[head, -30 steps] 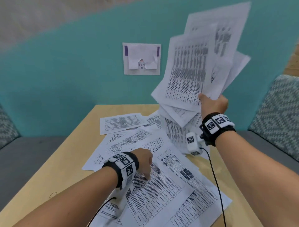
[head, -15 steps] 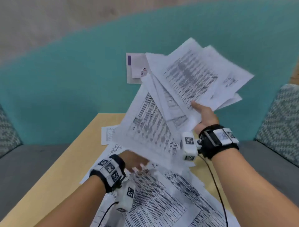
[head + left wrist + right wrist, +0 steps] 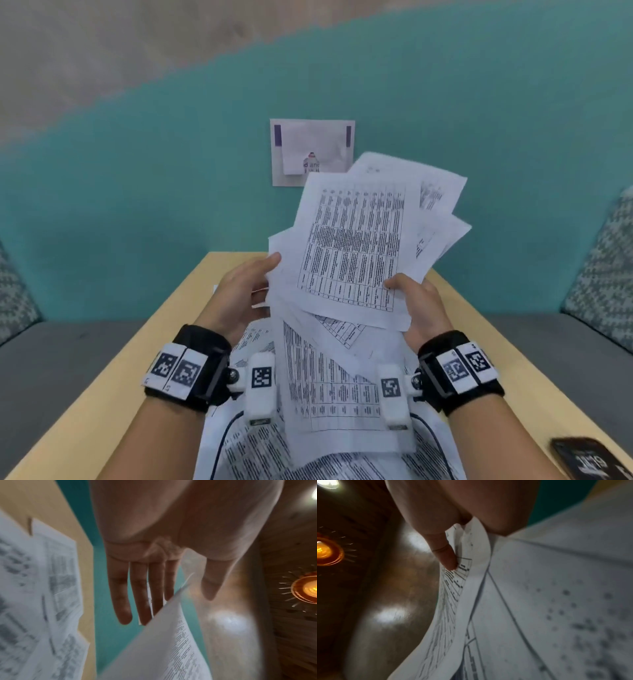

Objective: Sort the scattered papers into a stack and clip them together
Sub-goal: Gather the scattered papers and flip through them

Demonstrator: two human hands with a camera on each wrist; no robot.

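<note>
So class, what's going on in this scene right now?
A person is gathering printed papers above a wooden table. The right hand pinches the fanned, uneven bundle at its lower corner. The left hand, fingers straight, touches its left edge. More sheets lie loose on the table. No clip is on the bundle yet.

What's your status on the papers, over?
Right hand grips a fanned bundle of papers; left hand open at its edge. More sheets loose on the table. Nothing clipped.

held sheaf (image 3: 356,246) above table (image 3: 137,342); loose sheets (image 3: 260,448) on table beneath; phone (image 3: 589,457) right.
</note>
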